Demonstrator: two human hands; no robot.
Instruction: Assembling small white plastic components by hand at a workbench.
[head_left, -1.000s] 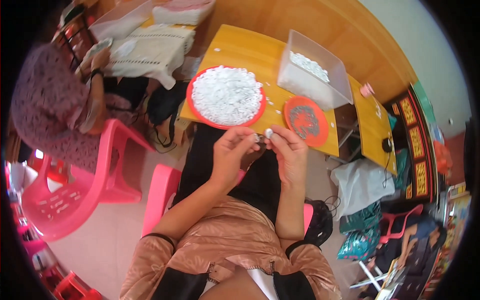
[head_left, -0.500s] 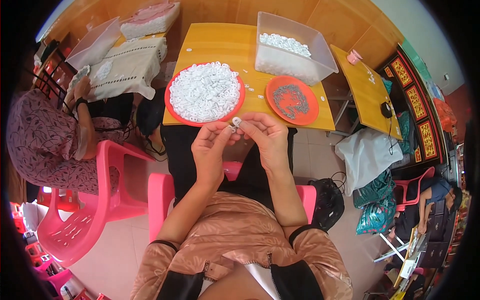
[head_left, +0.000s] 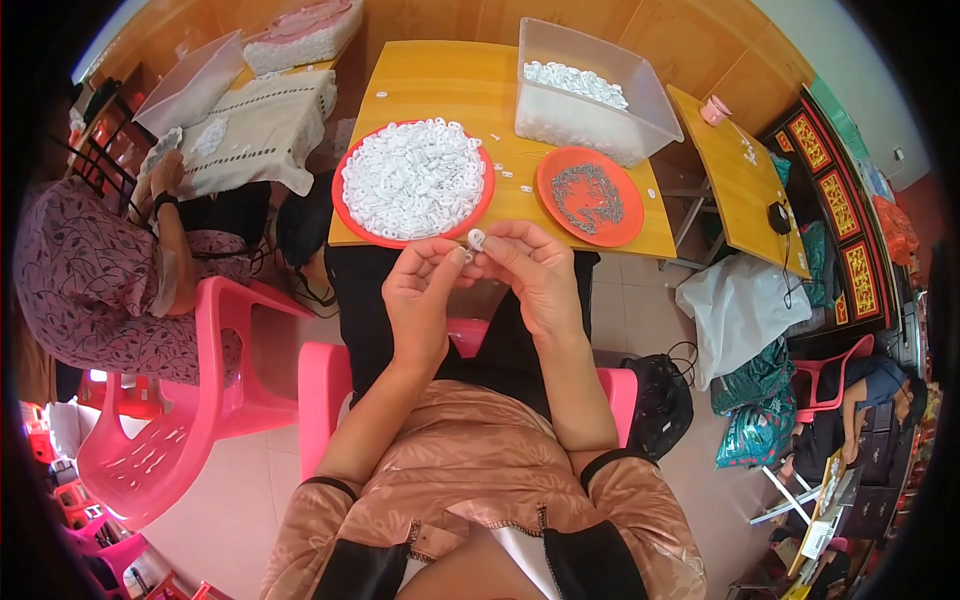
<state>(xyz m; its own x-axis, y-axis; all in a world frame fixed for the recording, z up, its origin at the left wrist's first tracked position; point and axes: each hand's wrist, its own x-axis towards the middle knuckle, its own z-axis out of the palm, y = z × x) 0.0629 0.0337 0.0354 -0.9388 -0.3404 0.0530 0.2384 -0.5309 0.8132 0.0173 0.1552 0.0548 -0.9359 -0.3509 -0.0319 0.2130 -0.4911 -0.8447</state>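
Both hands meet just in front of the table's near edge. Thumb and fingers of my right hand [head_left: 528,268] pinch a small white plastic piece [head_left: 477,239] with a rounded, ring-like end. My left hand [head_left: 420,285] is closed too, its fingertips at a small pale part beside that piece, too small to name. Beyond the hands a red round tray [head_left: 340,205] holds a heap of white plastic pieces [head_left: 412,180] like those. An orange-red plate [head_left: 625,225] to its right carries many thin grey metal parts [head_left: 587,197].
A clear plastic bin [head_left: 650,120] of white pieces stands at the back of the yellow table [head_left: 430,75]. At left a person [head_left: 120,270] sits by a cloth-covered table [head_left: 265,130] and a pink chair [head_left: 205,370]. Bags [head_left: 745,305] lie on the right.
The white piece in my right fingers has turned slightly, showing its round end more. Both hands stay together; the whole view has shifted a little.
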